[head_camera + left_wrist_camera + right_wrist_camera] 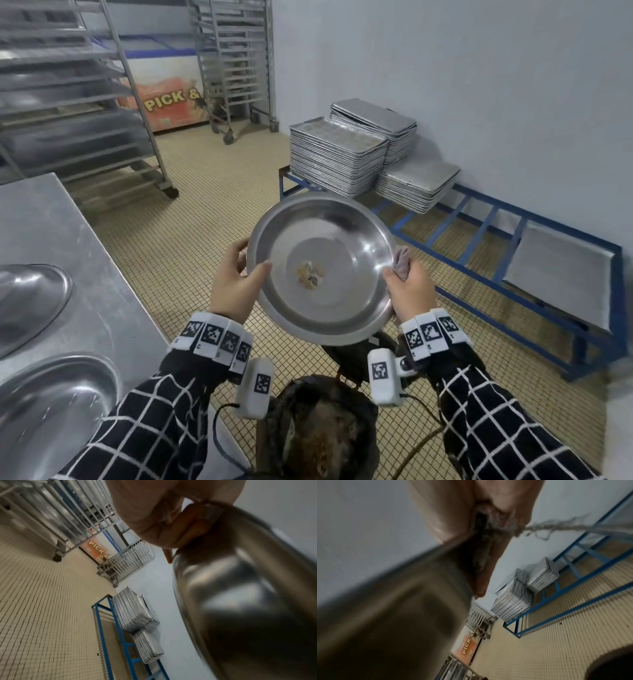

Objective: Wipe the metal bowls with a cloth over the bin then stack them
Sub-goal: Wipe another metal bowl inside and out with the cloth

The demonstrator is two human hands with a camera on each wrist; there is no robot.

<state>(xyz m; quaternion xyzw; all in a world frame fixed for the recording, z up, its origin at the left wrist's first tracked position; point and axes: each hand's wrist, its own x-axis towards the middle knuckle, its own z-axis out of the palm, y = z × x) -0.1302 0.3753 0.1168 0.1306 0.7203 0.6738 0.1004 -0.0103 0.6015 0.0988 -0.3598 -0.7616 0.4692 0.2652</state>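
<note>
You hold the bowl [322, 270] up over the bin [318, 428], so the crumbs [310, 277] can fall in. Your left hand [236, 284] pinches one rim. Your right hand [409, 294] pinches the other rim with the cloth [401, 262].

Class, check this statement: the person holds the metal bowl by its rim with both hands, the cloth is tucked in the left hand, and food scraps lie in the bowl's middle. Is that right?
One detail is wrong. The head view shows the cloth in the right hand, not the left hand. Both hands do hold the metal bowl by its rim, and food scraps lie in its middle.
</note>
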